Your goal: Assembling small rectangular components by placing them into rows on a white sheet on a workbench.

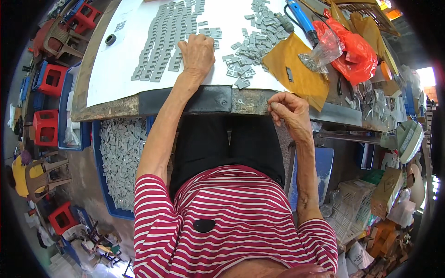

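On a white sheet (120, 60) lie long, tight rows of small flat grey pieces (162, 41), each with a dark rectangular notch. My left hand (198, 55) is over the right edge of these rows, fingers bent down and drawn together; its fingertips and whatever is under them are hidden. To its right is a loose heap of similar grey pieces (259, 41). My right hand (293, 113) is at the table's front edge, thumb and fingers closed in a pinch. Anything between them is too small to make out.
A brown paper sheet (296, 60), a blue electric screwdriver (302, 21) and a red plastic bag (357, 55) lie on the right. A black ring (111, 40) sits at the left. Below the table stands a blue bin (98, 176) full of grey pieces.
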Demonstrator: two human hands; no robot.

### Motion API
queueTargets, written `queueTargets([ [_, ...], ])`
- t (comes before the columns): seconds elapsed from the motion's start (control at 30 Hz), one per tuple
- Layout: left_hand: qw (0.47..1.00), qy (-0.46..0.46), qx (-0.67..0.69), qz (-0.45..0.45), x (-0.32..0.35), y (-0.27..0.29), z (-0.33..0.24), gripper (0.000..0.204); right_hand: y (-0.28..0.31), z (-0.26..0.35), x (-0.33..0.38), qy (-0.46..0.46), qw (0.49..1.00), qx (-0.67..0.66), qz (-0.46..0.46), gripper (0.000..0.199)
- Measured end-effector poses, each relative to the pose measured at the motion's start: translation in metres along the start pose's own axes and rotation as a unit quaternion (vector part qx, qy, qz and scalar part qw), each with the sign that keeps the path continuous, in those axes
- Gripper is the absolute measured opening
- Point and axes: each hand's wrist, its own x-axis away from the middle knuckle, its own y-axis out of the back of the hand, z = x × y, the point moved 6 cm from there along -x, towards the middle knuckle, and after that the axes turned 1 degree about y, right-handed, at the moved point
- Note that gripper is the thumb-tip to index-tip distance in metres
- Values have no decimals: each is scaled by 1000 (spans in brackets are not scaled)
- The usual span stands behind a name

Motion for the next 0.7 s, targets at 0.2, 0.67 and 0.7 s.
queueTargets([
  [0.2, 1000, -21, 12, -14, 4, -1, -1, 8, 0, -2, 1, -2, 1000, -1, -2, 10],
  [0.67, 999, -39, 1, -10, -5, -4, -1, 6, 3, -5, 2, 3, 1000, -4, -6, 9],
  [0.7, 999, -38, -4, -5, -6, -5, 0, 6, 3, -6, 2, 1, 1000, -2, -8, 9],
])
